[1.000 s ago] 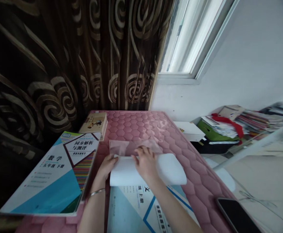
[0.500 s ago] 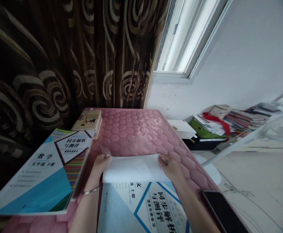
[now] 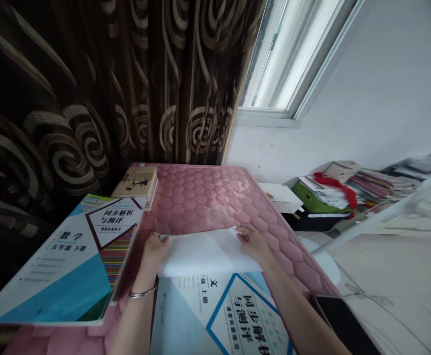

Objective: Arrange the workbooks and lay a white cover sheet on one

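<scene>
In front of me lies a blue-and-white workbook (image 3: 189,320), turned sideways. Along its far end a white sheet (image 3: 204,251) stretches across and covers part of the cover. It looks like thin paper or backing; I cannot tell which. My left hand (image 3: 154,250) pinches the sheet's left end with thumb and fingers, a silver bangle on that wrist. At the far right corner my right hand (image 3: 253,242) has its fingers closed on the sheet. Beyond the sheet, a faint clear film seems to lie over the table cover.
A pink quilted cover (image 3: 186,190) is on the table. Stacked workbooks (image 3: 53,276) lie left, with small tan books (image 3: 137,182) behind. A dark phone (image 3: 344,323) rests at the right edge. Patterned curtains (image 3: 145,74) hang behind; piled papers and bags (image 3: 322,192) stand right.
My right hand has lifted the sheet's right corner slightly upward and away. The left hand stays at the left end. The whole view has shifted a little.
</scene>
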